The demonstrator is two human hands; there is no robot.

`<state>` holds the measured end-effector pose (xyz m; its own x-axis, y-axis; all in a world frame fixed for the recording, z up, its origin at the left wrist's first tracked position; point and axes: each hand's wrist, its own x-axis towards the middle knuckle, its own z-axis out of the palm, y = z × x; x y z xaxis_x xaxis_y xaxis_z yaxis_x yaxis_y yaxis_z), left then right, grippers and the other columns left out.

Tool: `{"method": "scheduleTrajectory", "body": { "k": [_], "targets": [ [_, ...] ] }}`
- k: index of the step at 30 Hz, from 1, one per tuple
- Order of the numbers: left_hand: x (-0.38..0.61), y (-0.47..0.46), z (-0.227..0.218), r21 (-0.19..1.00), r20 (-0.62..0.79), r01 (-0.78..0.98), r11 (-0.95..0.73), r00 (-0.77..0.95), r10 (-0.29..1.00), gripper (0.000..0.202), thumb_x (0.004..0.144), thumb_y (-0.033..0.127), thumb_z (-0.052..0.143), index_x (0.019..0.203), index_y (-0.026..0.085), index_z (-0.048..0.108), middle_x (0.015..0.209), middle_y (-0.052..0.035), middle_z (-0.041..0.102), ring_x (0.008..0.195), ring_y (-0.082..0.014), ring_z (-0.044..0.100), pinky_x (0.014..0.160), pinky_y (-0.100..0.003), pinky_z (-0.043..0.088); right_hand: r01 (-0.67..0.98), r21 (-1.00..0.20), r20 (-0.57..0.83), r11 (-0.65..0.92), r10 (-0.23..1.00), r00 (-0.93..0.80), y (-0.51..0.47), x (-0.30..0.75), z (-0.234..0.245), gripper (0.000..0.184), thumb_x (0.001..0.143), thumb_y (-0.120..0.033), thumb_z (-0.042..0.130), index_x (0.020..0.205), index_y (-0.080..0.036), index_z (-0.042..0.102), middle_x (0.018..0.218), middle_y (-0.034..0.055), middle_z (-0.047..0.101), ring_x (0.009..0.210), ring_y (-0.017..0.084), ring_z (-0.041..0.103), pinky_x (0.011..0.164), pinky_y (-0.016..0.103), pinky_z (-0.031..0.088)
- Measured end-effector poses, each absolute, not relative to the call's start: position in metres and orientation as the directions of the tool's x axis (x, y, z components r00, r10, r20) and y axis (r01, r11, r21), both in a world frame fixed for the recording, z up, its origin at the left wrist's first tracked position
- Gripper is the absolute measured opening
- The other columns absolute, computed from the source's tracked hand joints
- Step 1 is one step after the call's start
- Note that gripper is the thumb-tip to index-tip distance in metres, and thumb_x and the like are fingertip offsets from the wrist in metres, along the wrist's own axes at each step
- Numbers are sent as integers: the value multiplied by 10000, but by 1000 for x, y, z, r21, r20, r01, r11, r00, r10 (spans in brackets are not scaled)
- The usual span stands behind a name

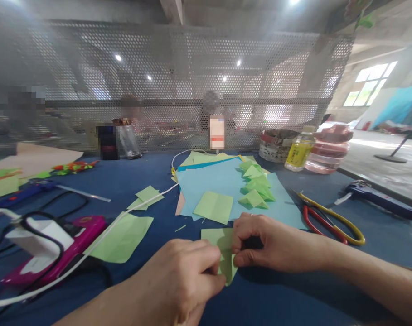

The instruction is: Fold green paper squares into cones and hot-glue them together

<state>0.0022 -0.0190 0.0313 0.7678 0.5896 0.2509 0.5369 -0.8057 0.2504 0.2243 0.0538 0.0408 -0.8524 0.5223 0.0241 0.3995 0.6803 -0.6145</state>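
Nearest, the left hand [181,271] is curled, its thumb and forefinger apparently pinching the near part of a pale green paper square [212,234]. The right hand [255,240] bends in from the other side, thumb and forefinger closing on the right edge. Hidden fingertips make it impossible to tell how firmly either one grips.

The likeliest trouble is a crooked crease, should the two pinches pull unevenly; thin paper could also wrinkle or slip under a curled knuckle. The square lies between the hands on the dark blue tabletop [260,299], partly covered by both, its far left corner bare.

Just beyond, a loose green square [214,207] rests on light blue sheets [210,181], with folded green pieces [255,199] to its right. Farther back stands a perforated metal screen [188,81].
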Motion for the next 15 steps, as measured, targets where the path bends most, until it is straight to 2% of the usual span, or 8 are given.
{"method": "scheduleTrajectory", "body": {
  "k": [7,15],
  "targets": [
    [2,-17,33,258,256,525,-811,772,581,306,780,31,447,899,187,681,874,-42,618,798,-188,577,654,-284,423,323,-700,-8,637,446,-895,58,225,44,135,839,-275,718,785,-151,714,781,5,648,828,144,585,744,244,435],
    [2,-18,32,261,250,536,-803,766,592,313,770,14,466,909,196,679,888,-26,617,804,-176,567,666,-280,411,378,-687,-46,620,482,-875,57,224,45,120,840,-248,715,773,-152,689,748,-13,616,822,135,570,729,220,431]
  ]
}}
